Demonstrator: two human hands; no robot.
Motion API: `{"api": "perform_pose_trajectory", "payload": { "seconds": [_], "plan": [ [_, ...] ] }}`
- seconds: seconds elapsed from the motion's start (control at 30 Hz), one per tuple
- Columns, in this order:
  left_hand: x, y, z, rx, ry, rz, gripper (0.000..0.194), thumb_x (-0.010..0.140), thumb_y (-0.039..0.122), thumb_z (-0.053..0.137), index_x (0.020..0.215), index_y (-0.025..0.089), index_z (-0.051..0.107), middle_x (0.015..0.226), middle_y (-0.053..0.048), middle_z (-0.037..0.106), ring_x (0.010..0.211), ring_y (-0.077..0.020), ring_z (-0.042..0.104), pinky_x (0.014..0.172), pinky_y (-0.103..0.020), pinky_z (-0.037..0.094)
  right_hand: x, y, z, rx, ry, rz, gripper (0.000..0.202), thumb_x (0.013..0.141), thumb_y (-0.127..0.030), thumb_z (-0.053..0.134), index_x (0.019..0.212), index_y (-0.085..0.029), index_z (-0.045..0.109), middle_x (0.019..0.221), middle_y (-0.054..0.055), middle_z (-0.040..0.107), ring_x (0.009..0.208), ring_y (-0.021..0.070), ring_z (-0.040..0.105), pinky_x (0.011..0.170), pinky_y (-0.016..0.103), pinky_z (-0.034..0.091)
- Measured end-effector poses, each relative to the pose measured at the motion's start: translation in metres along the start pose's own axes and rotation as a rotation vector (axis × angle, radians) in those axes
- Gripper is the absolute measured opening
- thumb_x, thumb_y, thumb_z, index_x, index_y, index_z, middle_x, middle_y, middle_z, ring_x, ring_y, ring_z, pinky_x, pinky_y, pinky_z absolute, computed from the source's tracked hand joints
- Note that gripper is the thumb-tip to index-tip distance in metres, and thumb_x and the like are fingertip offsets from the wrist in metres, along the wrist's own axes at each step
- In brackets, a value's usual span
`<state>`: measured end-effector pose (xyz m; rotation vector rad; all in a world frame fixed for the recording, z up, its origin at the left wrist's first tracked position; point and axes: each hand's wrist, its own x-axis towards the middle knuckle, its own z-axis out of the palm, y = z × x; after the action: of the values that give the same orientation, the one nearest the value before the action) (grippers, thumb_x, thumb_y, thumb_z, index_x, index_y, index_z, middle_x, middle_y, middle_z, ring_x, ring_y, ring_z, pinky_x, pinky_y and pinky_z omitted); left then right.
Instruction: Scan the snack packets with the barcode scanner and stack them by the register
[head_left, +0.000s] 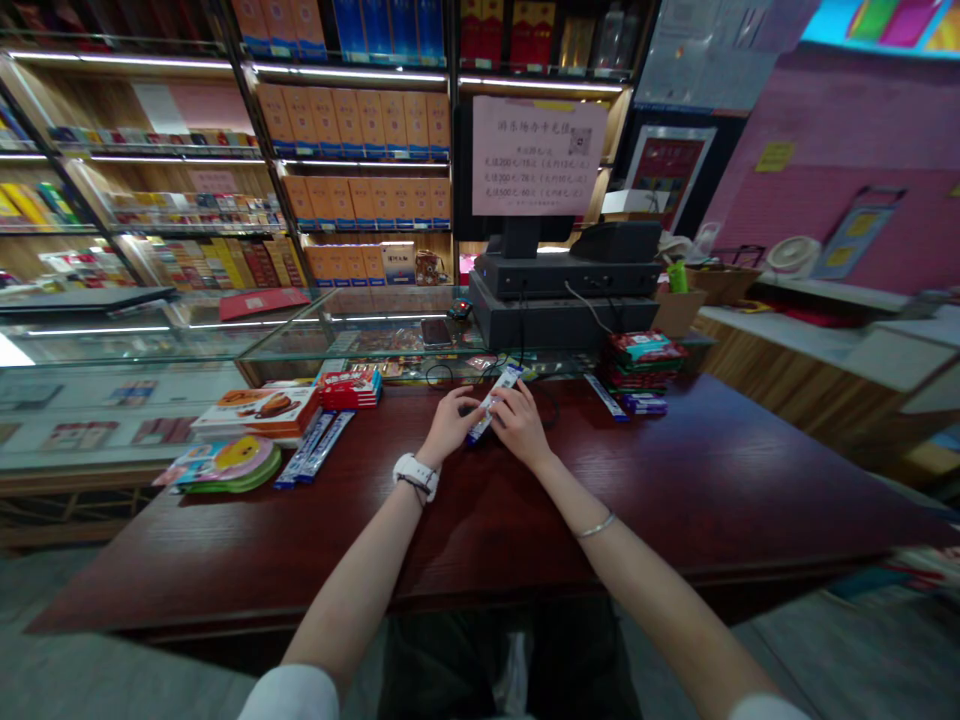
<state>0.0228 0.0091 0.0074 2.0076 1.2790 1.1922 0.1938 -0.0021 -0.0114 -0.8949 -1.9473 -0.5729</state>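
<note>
A long, slim blue-and-white packet [509, 378] slants over the dark red table in front of me. My left hand [450, 425] grips its left side, fingers bent onto it. From the other side, my right hand [520, 424] is closed on the same packet, fingertips pressed along its edge. The fingers cover the packet's middle, and its print is too small to read. Two similar slim packets [316, 450] lie side by side to the left. Another slim packet [606, 397] is off to the right.
To the left are an orange-and-white box [259, 412], red packs [349, 389] and colourful round-edged packages [232, 463]. Stacked red-green packs [643, 362] and purple packs [645, 404] sit at right. Behind stand a glass counter [360, 300], a phone [436, 333] and a till [562, 310].
</note>
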Motion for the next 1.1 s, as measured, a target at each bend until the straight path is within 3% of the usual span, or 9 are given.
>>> {"api": "perform_pose_trajectory", "payload": {
  "seconds": [0.07, 0.17, 0.23, 0.37, 0.57, 0.7, 0.77, 0.87, 1.1],
  "plan": [
    [-0.001, 0.002, -0.004, 0.055, -0.001, -0.005, 0.009, 0.083, 0.024, 0.066, 0.084, 0.02, 0.074, 0.13, -0.01, 0.061, 0.124, -0.0249, 0.055, 0.112, -0.044, 0.037, 0.001, 0.003, -0.002, -0.003, -0.038, -0.003, 0.025, 0.09, -0.015, 0.048, 0.107, -0.022, 0.066, 0.121, 0.009, 0.066, 0.116, 0.0224, 0.059, 0.116, 0.052, 0.033],
    [-0.003, 0.005, -0.011, 0.204, 0.045, 0.012, 0.009, 0.083, 0.022, 0.065, 0.082, 0.025, 0.073, 0.13, -0.005, 0.062, 0.132, -0.0295, 0.047, 0.117, -0.06, 0.021, 0.001, 0.012, -0.005, -0.002, -0.099, 0.034, 0.038, 0.088, -0.014, 0.05, 0.124, -0.023, 0.061, 0.135, 0.008, 0.06, 0.131, 0.0247, 0.048, 0.118, 0.055, 0.026],
    [-0.004, 0.005, -0.015, 0.27, 0.072, 0.042, 0.011, 0.083, 0.02, 0.065, 0.08, 0.027, 0.072, 0.129, -0.003, 0.063, 0.134, -0.0319, 0.043, 0.116, -0.067, 0.011, 0.0, 0.019, -0.008, 0.01, -0.117, 0.079, 0.041, 0.086, -0.013, 0.052, 0.125, -0.024, 0.061, 0.134, 0.008, 0.06, 0.132, 0.0257, 0.047, 0.118, 0.058, 0.024],
    [-0.004, 0.002, -0.019, 0.288, 0.11, 0.077, 0.012, 0.083, 0.019, 0.064, 0.078, 0.027, 0.071, 0.124, -0.004, 0.066, 0.131, -0.0337, 0.046, 0.113, -0.072, 0.01, -0.001, 0.027, -0.01, 0.059, -0.124, 0.133, 0.032, 0.086, -0.017, 0.057, 0.116, -0.024, 0.066, 0.122, 0.008, 0.066, 0.119, 0.0259, 0.057, 0.117, 0.06, 0.024],
    [-0.001, -0.008, -0.022, 0.293, 0.15, 0.073, 0.011, 0.082, 0.02, 0.062, 0.078, 0.026, 0.071, 0.118, -0.006, 0.067, 0.126, -0.0324, 0.05, 0.113, -0.071, 0.012, 0.0, 0.03, -0.009, 0.163, -0.186, 0.103, 0.028, 0.086, -0.028, 0.065, 0.113, -0.025, 0.067, 0.115, 0.007, 0.068, 0.113, 0.0247, 0.061, 0.115, 0.058, 0.029],
    [-0.003, -0.005, -0.025, 0.331, 0.146, 0.052, 0.008, 0.082, 0.021, 0.063, 0.079, 0.024, 0.069, 0.12, -0.007, 0.065, 0.122, -0.0318, 0.053, 0.113, -0.071, 0.013, -0.001, 0.034, -0.008, 0.199, -0.203, 0.117, 0.027, 0.085, -0.033, 0.067, 0.11, -0.024, 0.069, 0.112, 0.008, 0.068, 0.111, 0.025, 0.062, 0.113, 0.057, 0.034],
    [-0.006, 0.002, -0.026, 0.369, 0.157, 0.112, 0.01, 0.081, 0.024, 0.065, 0.091, 0.025, 0.067, 0.127, -0.008, 0.061, 0.126, -0.0315, 0.05, 0.115, -0.068, 0.011, -0.002, 0.036, -0.007, 0.21, -0.205, 0.136, 0.027, 0.086, -0.035, 0.067, 0.11, -0.024, 0.069, 0.111, 0.008, 0.068, 0.11, 0.0248, 0.062, 0.113, 0.057, 0.034],
    [-0.012, 0.012, -0.023, 0.42, 0.093, 0.25, 0.034, 0.079, 0.025, 0.069, 0.112, 0.026, 0.062, 0.134, -0.009, 0.057, 0.133, -0.0301, 0.045, 0.119, -0.062, 0.012, -0.003, 0.036, -0.006, 0.222, -0.194, 0.169, 0.026, 0.086, -0.039, 0.066, 0.109, -0.024, 0.069, 0.111, 0.007, 0.068, 0.109, 0.0245, 0.062, 0.113, 0.056, 0.034],
    [-0.014, 0.014, -0.016, 0.477, 0.017, 0.365, 0.03, 0.085, 0.02, 0.062, 0.113, 0.028, 0.064, 0.13, -0.005, 0.061, 0.129, -0.0255, 0.049, 0.121, -0.054, 0.016, -0.004, 0.034, -0.004, 0.23, -0.192, 0.176, 0.027, 0.086, -0.039, 0.066, 0.109, -0.025, 0.07, 0.112, 0.007, 0.067, 0.11, 0.0257, 0.062, 0.112, 0.056, 0.034]
  ]
}}
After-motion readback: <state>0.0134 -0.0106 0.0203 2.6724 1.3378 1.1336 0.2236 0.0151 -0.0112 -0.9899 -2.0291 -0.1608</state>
